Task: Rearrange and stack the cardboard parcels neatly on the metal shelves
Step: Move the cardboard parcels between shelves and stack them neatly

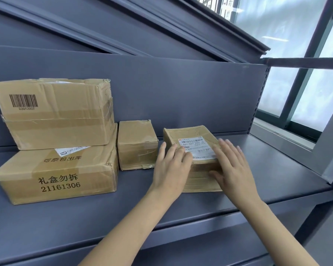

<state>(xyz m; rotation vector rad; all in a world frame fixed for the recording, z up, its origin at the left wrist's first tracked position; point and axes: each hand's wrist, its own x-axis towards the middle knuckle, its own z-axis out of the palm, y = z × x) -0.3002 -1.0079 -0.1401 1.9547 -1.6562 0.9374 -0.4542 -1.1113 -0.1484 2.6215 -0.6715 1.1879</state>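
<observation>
Fingers [171, 152] of left hand [169, 169] and right hand [232, 167]: straight, flat against labelled parcel [198, 150]. Small parcel [136, 144]: just left of it, on shelf [277, 169].

Bare shelf deck [267, 169] lay open right of the labelled parcel [196, 150], out to the perforated upright [261, 96]. Front strip of shelf was also open. A narrow gap separated that parcel from the small box [136, 144]. Two stacked cartons [56, 143] blocked the left; the back panel [181, 89] closed the rear.
</observation>
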